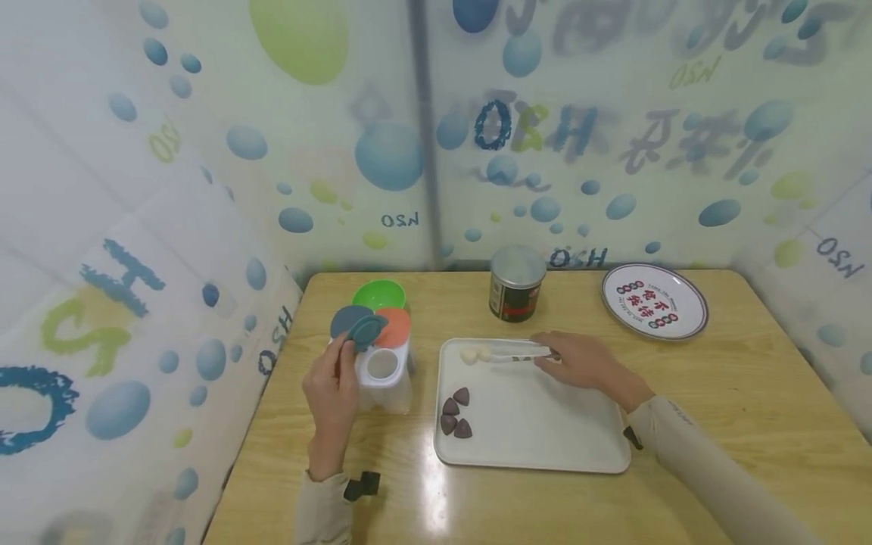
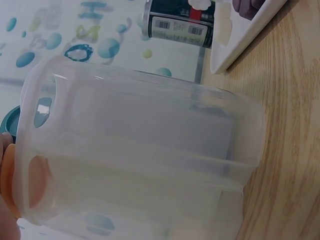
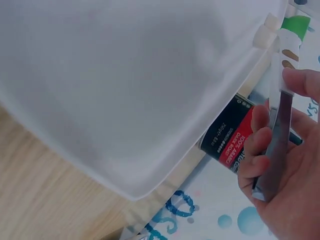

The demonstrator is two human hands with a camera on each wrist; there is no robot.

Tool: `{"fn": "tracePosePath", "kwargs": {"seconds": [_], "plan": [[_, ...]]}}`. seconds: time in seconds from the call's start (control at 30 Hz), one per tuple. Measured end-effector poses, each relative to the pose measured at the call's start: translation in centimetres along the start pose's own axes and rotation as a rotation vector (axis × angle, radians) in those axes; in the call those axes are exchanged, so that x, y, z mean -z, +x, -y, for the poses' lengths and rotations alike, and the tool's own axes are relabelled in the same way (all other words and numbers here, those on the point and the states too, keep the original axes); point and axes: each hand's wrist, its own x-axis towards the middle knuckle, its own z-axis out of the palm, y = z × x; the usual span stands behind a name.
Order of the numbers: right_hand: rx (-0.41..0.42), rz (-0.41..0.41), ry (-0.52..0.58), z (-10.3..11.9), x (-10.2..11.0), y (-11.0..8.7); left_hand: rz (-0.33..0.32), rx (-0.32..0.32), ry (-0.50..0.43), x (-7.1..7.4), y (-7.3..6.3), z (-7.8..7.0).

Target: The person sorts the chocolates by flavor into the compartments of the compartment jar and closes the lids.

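Observation:
My left hand [image 1: 331, 384] pinches a teal lid [image 1: 366, 331] above a clear plastic container [image 1: 391, 393] with several round openings. One front opening [image 1: 382, 365] is uncovered; a blue-grey lid [image 1: 349, 319] and an orange lid [image 1: 395, 329] cover others. My right hand [image 1: 579, 359] grips tongs [image 3: 281, 135] with metal handles and white ends. Their tips reach the pale pieces [image 3: 265, 34] at the far left of the white tray [image 1: 538, 424]; whether they pinch one, I cannot tell. Several dark brown triangular pieces [image 1: 450, 424] lie on the tray's left side.
Behind the container sits a bright green bowl or lid [image 1: 378, 294]. A black and red can [image 1: 516, 291] with a silvery top stands behind the tray. At the back right lies a white plate [image 1: 655, 301] with red print. A bubble-patterned curtain [image 1: 388, 219] closes off the wooden table [image 1: 545, 507].

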Motion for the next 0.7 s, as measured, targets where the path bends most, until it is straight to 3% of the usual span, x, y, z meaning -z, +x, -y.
{"fn": "tracePosePath", "kwargs": {"seconds": [0.33, 0.7], "plan": [[0.028, 0.006, -0.084, 0.4, -0.3, 2.2, 0.016, 0.021, -0.011, 0.0, 0.0, -0.2], [0.103, 0.034, -0.224, 2.2, 1.3, 3.3, 0.005, 0.009, 0.007, 0.1, 0.2, -0.3]]}}
